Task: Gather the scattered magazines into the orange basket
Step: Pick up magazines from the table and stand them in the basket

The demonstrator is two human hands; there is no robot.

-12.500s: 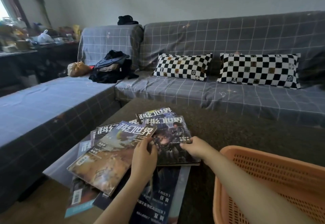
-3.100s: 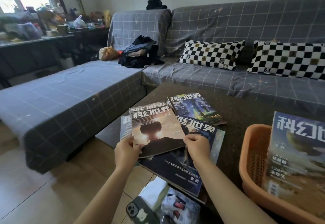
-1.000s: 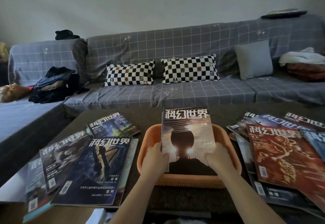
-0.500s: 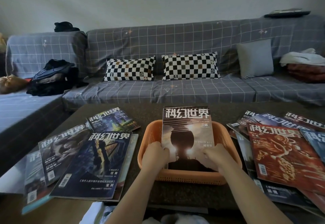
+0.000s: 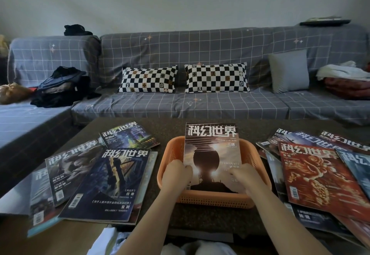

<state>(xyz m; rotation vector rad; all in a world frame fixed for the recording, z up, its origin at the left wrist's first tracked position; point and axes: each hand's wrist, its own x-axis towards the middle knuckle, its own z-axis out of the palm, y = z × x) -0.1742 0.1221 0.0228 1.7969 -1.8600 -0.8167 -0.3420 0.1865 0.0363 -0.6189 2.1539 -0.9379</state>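
Head view: our left hand (image 5: 176,176) and right hand (image 5: 245,177) grip a magazine (image 5: 211,154) by its lower edges, tilted, foot inside the orange basket (image 5: 258,160). We should lower it flat, then release; other magazines (image 5: 312,174) lie scattered both sides.

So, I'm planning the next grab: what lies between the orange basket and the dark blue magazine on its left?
In the head view, only a bare strip of dark tabletop separates the orange basket from the dark blue magazine.
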